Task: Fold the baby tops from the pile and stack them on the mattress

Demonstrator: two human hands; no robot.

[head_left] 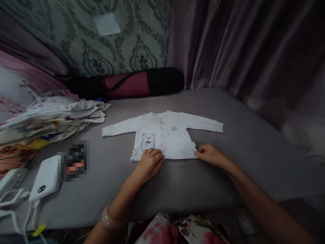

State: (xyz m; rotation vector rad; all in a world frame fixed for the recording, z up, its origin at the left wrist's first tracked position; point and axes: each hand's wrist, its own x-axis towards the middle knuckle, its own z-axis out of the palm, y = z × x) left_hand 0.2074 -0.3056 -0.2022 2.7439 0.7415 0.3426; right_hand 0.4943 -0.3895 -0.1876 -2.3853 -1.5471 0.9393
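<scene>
Shirt (165, 134) flat, sleeves along 9–3, collar at 12. Left hand (149, 161) on mid-hem, right hand (209, 154) at hem's 3 o'clock corner; fingers curled, cannot tell if pinching.

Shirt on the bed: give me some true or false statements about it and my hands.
1. The shirt lies flat, both sleeves spread. True.
2. The left hand and right hand both touch its hem. True.
3. The pile of clothes lies right of the shirt. False: it lies to the left.
4. A bear is printed on the shirt. True.
5. The left wrist is bare. False: it wears a bracelet.
</scene>
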